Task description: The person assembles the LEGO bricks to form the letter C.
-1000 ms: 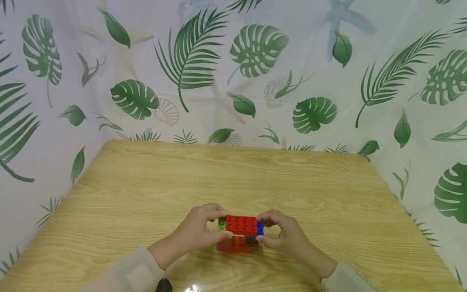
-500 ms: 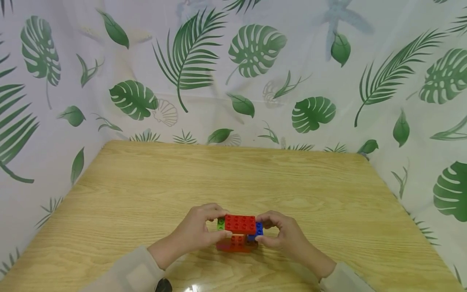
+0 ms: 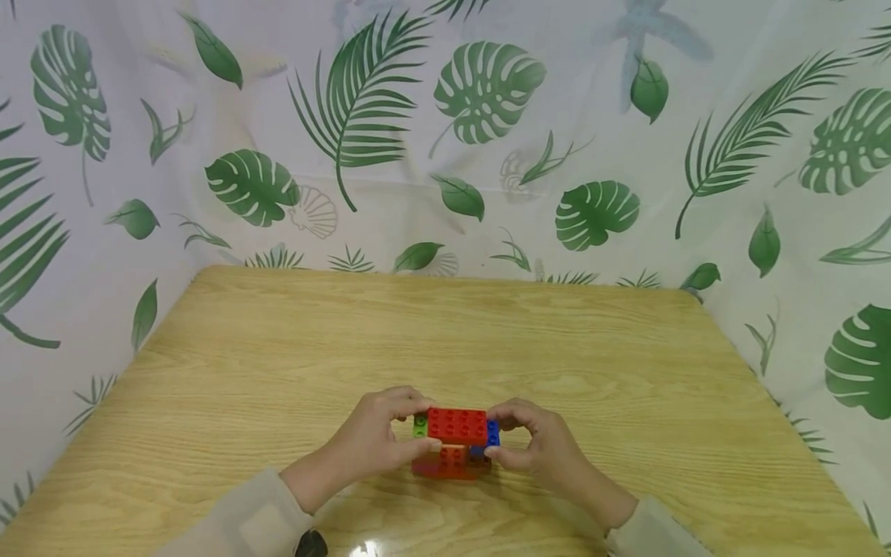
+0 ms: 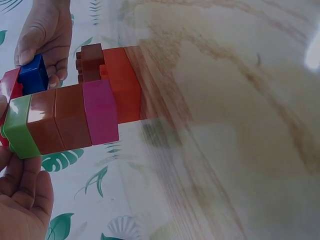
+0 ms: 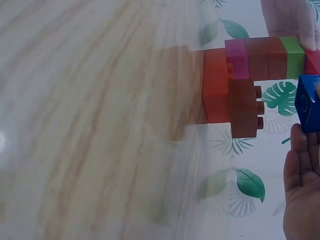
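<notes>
An upright frame of toy building bricks stands on the table between both hands. Its base is an orange brick [image 5: 216, 85]. On one side a magenta brick [image 4: 101, 111], two brown bricks and a green brick [image 4: 21, 126] are stacked. A single brown brick [image 5: 242, 107] rises on the other side. Across the top lies a red brick [image 3: 457, 425], over the green one. My left hand [image 3: 376, 433] pinches the red and green bricks at the left end. My right hand [image 3: 539, 441] pinches a blue brick [image 4: 34, 75] under the red brick's right end, apart from the brown brick below.
The wooden table [image 3: 445, 333] reaches back to a white cloth [image 3: 390, 224] printed with green leaves, which also hangs at both sides. A small black round object [image 3: 311, 543] shows beside the left sleeve at the front edge.
</notes>
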{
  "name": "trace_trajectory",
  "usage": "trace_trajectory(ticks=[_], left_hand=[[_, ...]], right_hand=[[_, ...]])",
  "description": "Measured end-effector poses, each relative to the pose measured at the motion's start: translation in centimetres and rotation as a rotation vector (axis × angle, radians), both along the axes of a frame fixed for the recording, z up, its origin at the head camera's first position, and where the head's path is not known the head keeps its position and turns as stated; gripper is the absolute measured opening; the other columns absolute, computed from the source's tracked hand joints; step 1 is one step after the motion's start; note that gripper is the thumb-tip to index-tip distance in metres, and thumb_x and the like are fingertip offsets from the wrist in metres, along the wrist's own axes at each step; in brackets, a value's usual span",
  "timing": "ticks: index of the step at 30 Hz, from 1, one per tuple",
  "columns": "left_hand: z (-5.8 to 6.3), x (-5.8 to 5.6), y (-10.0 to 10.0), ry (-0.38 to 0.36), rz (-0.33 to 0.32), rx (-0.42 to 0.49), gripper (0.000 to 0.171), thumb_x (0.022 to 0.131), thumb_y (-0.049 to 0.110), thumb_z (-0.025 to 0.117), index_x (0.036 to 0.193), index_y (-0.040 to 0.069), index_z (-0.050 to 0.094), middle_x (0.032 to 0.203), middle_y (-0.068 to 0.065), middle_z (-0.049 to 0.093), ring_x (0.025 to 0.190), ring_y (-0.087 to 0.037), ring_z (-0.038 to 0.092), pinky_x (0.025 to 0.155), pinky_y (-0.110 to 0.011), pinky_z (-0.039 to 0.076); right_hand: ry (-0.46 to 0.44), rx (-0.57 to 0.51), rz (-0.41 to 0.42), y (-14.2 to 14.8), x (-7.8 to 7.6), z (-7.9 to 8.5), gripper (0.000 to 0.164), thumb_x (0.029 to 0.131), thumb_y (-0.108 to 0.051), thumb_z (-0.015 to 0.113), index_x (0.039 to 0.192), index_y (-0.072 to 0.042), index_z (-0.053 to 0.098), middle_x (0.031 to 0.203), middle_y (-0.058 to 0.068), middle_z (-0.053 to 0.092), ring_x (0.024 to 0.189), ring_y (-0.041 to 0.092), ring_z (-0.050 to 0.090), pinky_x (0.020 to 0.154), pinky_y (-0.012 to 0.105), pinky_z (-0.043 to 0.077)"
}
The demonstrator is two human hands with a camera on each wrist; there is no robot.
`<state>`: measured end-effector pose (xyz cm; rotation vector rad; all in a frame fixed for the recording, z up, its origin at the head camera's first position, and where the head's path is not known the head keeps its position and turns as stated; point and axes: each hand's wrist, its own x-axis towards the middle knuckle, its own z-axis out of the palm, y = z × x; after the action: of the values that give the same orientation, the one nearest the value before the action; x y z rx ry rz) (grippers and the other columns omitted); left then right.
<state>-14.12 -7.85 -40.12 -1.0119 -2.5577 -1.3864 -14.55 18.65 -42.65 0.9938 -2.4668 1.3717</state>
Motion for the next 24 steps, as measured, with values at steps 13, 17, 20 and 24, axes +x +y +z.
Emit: trace_trajectory(ticks=[13, 17, 20, 24], left_hand=[[0.62, 0.01, -0.08, -0.039, -0.002, -0.044, 0.039, 0.083, 0.021, 0.076, 0.115, 0.001, 0.067, 0.107, -0.001, 0.064, 0.098, -0.019, 0.061, 0.080, -0.038, 0.053], [0.69, -0.02, -0.04, -0.029, 0.001, -0.063, 0.040, 0.083, 0.021, 0.076, 0.115, 0.000, 0.067, 0.107, -0.001, 0.064, 0.098, -0.019, 0.061, 0.081, -0.036, 0.053], [0.65, -0.05, 0.01, -0.016, 0.000, -0.066, 0.039, 0.083, 0.022, 0.076, 0.115, 0.002, 0.067, 0.107, -0.001, 0.064, 0.097, -0.018, 0.060, 0.080, -0.035, 0.053], [0.37, -0.06, 0.01, -0.014, 0.001, -0.052, 0.037, 0.083, 0.022, 0.076, 0.115, 0.007, 0.067, 0.106, 0.002, 0.065, 0.094, -0.014, 0.059, 0.076, -0.037, 0.052]], right_hand=[[0.020, -0.152, -0.011, -0.40, 0.25, -0.93, 0.039, 0.068, 0.007, 0.081, 0.103, 0.001, 0.066, 0.096, 0.009, 0.067, 0.085, 0.012, 0.062, 0.071, 0.038, 0.055], [0.008, -0.174, -0.015, -0.33, 0.34, -1.01, 0.039, 0.068, 0.007, 0.081, 0.104, 0.001, 0.066, 0.098, 0.009, 0.068, 0.086, 0.011, 0.062, 0.074, 0.034, 0.055], [-0.009, -0.183, -0.003, -0.21, 0.33, -0.99, 0.039, 0.069, 0.007, 0.080, 0.105, 0.000, 0.067, 0.099, 0.008, 0.068, 0.087, 0.012, 0.062, 0.074, 0.034, 0.055], [0.000, -0.177, 0.032, 0.02, 0.26, -0.94, 0.039, 0.069, 0.007, 0.080, 0.105, -0.001, 0.067, 0.100, 0.009, 0.067, 0.087, 0.014, 0.063, 0.071, 0.038, 0.055]])
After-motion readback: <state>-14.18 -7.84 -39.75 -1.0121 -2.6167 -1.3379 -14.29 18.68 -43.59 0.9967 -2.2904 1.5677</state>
